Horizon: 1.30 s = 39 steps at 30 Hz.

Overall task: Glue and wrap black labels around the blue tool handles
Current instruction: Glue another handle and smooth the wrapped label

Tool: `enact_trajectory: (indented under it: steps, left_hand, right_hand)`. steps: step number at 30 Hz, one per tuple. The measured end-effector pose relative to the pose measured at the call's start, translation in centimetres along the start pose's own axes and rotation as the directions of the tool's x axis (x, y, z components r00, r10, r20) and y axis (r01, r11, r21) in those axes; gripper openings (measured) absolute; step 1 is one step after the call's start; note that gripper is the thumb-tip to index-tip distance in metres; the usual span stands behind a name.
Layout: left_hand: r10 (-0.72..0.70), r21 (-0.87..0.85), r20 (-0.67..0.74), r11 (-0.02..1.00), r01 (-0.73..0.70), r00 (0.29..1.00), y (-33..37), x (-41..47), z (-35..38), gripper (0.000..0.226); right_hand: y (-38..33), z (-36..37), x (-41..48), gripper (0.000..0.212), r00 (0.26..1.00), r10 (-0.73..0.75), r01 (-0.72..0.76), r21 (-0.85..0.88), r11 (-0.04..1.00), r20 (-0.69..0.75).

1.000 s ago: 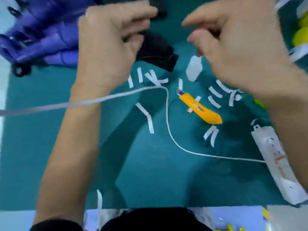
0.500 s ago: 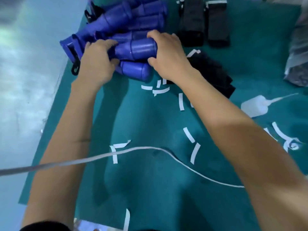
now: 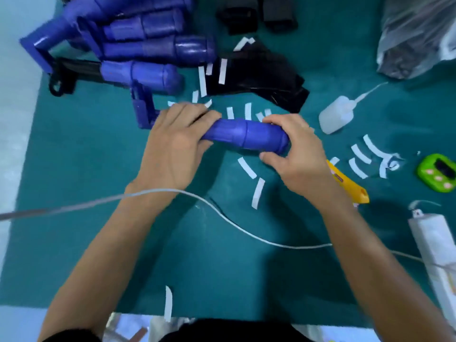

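Bright, even light fell from overhead, and the forearms threw soft shadows on the teal mat toward 6 o'clock. Glare whitened the plastic bag at 1 o'clock. Motion blur smeared the stacked blue handles at 11 o'clock, and wide-angle distortion bent the edges.

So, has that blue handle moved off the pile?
Yes. The blue handle came toward the person, off the pile, now level with the glue bottle.

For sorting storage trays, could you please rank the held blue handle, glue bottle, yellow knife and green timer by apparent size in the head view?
1. blue handle, its ends covered by the hands
2. glue bottle
3. green timer
The yellow knife is partly hidden, so I cannot rank it.
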<state>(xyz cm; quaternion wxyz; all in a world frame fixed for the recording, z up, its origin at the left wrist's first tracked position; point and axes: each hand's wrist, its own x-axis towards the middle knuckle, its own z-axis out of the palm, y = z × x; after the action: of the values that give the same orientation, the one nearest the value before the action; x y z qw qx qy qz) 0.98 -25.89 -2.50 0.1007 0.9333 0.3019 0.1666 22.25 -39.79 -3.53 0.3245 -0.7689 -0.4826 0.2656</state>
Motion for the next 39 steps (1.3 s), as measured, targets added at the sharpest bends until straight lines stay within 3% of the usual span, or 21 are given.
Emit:
enact_trajectory:
  steps: [3, 6, 11, 14, 16, 20, 23, 28, 35, 39]
  left_hand:
    - [-0.015, -0.09, 0.08, 0.996, 0.022, 0.997, 1.9, -0.7, 3.5, 0.049]
    - [0.001, -0.107, 0.075, 0.994, 0.007, 0.997, 2.8, -1.0, 5.3, 0.046]
    - [-0.013, -0.076, 0.05, 0.997, 0.016, 0.999, 2.3, -0.8, 5.3, 0.043]
    - [0.053, 0.015, 0.016, 0.998, -0.053, 0.998, 1.7, -1.3, 5.1, 0.043]
    - [0.086, 0.051, -0.012, 0.995, -0.085, 0.996, 1.0, -1.7, 5.1, 0.043]
    - [0.037, 0.009, -0.042, 0.999, -0.036, 0.998, 0.1, -1.5, 5.4, 0.042]
    - [-0.034, -0.071, -0.049, 0.997, 0.031, 0.998, -0.5, -1.2, 5.6, 0.046]
    - [-0.051, -0.148, -0.088, 0.988, 0.037, 0.995, -0.8, -1.0, 5.8, 0.042]
    - [-0.051, -0.142, -0.195, 0.99, 0.023, 0.979, 0.2, -0.6, 6.5, 0.033]
    - [-0.04, -0.156, -0.222, 0.988, 0.005, 0.974, 0.8, -0.6, 6.6, 0.03]
  right_hand:
    - [2.7, -0.3, -2.8, 0.057, 0.993, 0.073, -0.072, 0.013, 0.997, -0.093]
    - [3.9, -0.6, -4.2, 0.053, 0.988, 0.027, -0.035, -0.048, 0.998, -0.153]
    - [3.2, -0.8, -4.0, 0.049, 0.988, -0.085, 0.057, -0.21, 0.976, -0.129]
    - [1.9, -1.7, -3.3, 0.059, 0.999, 0.009, -0.009, -0.012, 1.0, -0.046]
    - [0.8, -2.2, -1.7, 0.053, 0.991, 0.03, -0.022, 0.065, 0.998, -0.129]
    - [-0.8, -2.1, 4.8, 0.059, 0.994, -0.019, -0.005, -0.226, 0.974, -0.107]
    - [-1.6, -1.1, 10.1, 0.049, 0.991, -0.133, 0.109, -0.479, 0.871, -0.016]
    - [-2.3, 0.3, 13.4, 0.034, 0.996, -0.082, 0.092, -0.65, 0.755, 0.046]
    - [-2.7, 0.7, 13.2, 0.033, 0.995, -0.018, -0.054, -0.673, 0.737, -0.101]
    - [-2.7, 0.5, 12.8, 0.035, 0.999, 0.008, -0.029, -0.635, 0.772, -0.036]
